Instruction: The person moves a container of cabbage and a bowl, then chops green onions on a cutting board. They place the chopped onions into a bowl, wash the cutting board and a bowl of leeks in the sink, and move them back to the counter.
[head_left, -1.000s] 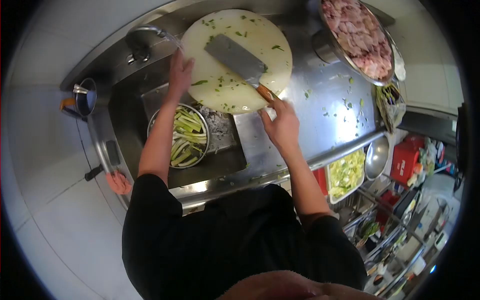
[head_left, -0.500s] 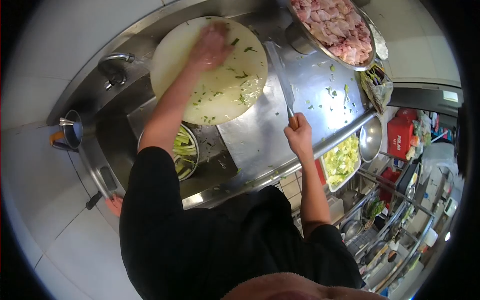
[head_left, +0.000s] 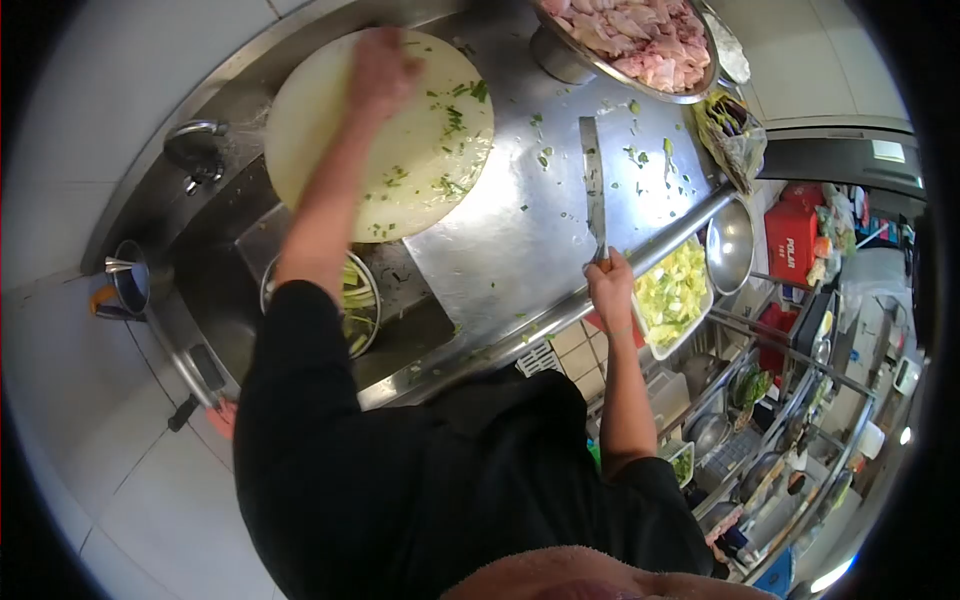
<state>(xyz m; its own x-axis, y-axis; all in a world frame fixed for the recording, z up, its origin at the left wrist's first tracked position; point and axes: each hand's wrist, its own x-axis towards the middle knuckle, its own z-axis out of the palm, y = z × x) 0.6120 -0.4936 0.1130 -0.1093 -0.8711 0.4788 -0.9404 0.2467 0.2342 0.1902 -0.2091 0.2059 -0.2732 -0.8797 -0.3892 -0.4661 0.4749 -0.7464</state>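
My left hand [head_left: 383,75] is at the far side of a round white cutting board [head_left: 310,120], its fingers smeared by motion. Bits of chopped green leaves [head_left: 455,118] lie scattered on the board's right part. In my right hand [head_left: 608,280], closed around the handle, is a long knife [head_left: 593,180] with a straight blade. The blade points away from me, over the steel counter [head_left: 500,240]. Below my left forearm, a round pot [head_left: 375,310] holding pale green stalks sits in the sink, partly hidden by the arm.
A large metal bowl of raw chicken pieces [head_left: 640,45] stands at the back right. A faucet [head_left: 195,150] rises left of the board. At the counter's front right are a white tray of cut yellow-green vegetables [head_left: 675,300] and an empty steel bowl [head_left: 730,245]. Shelves hold kitchenware on the right.
My right hand has drawn the knife toward me and rightward, away from the board. My left hand has swept slightly leftward and farther up the board. The whole view has shifted a little.
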